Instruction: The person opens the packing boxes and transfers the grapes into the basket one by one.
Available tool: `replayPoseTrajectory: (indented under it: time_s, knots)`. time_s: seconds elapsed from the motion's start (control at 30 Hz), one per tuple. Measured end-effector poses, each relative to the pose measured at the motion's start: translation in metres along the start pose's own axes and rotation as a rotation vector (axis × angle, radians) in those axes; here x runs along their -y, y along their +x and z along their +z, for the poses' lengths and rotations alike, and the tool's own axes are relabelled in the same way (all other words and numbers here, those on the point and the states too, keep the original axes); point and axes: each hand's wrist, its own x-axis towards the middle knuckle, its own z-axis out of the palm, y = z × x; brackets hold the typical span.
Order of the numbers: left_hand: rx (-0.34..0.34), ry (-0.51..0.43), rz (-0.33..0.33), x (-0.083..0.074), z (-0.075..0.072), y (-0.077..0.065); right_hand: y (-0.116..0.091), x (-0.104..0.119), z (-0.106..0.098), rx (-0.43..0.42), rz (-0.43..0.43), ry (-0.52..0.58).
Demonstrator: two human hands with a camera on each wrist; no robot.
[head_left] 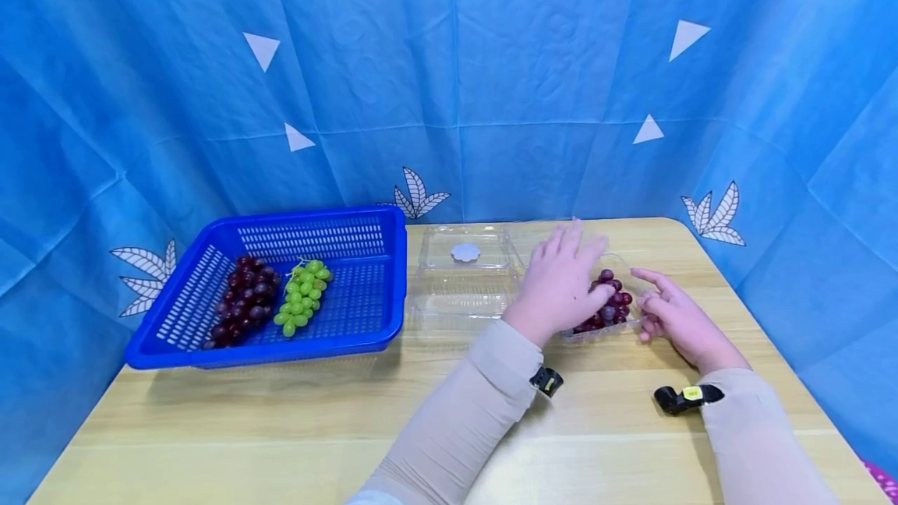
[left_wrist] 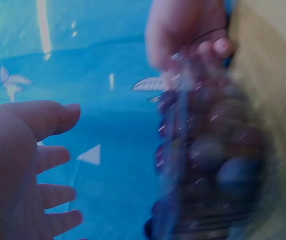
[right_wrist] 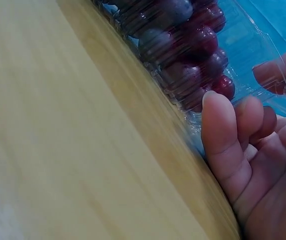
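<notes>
A clear plastic clamshell box (head_left: 634, 267) with a bunch of dark red grapes (head_left: 609, 310) in it stands at the table's right side. My left hand (head_left: 564, 279) is over the box's left part, fingers spread, hiding some of it; in the left wrist view its fingers (left_wrist: 57, 192) are apart from the box. At the box's right end, my right hand (head_left: 684, 322) holds the plastic edge with bent fingers (right_wrist: 220, 135), and its thumb shows through the clear wall. The grapes (right_wrist: 198, 40) lie behind the plastic.
Left of the hands lies another clear plastic box (head_left: 466, 302) with a pale scalloped label (head_left: 466, 252). A blue basket (head_left: 351, 341) at the left holds dark red grapes (head_left: 245, 298) and green grapes (head_left: 303, 296). A blue curtain (head_left: 519, 100) hangs behind the wooden table (head_left: 281, 427).
</notes>
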Motion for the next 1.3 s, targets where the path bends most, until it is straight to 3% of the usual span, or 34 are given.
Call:
replayPoseTrajectory:
  time_s: [0.13, 0.37, 0.57, 0.73, 0.97, 1.3]
  knots:
    - [0.103, 0.061, 0.048, -0.009, 0.013, -0.003, -0.001, 0.0, -0.002, 0.019, 0.001, 0.016]
    - [0.225, 0.049, 0.057, -0.009, 0.032, -0.001, -0.001, 0.002, 0.0, 0.033, 0.003, 0.03]
    - [0.229, 0.04, 0.059, -0.001, 0.042, 0.001, -0.002, 0.005, 0.0, 0.045, 0.001, 0.005]
    - [0.246, 0.03, 0.054, 0.003, 0.047, 0.002, -0.004, 0.004, -0.003, 0.102, -0.022, 0.022]
    - [0.294, 0.016, 0.046, 0.003, 0.044, 0.003, -0.004, 0.001, -0.007, 0.183, -0.041, 0.086]
    - [0.306, -0.001, 0.04, 0.008, 0.039, 0.002, -0.004, 0.0, -0.007, 0.2, -0.073, 0.06]
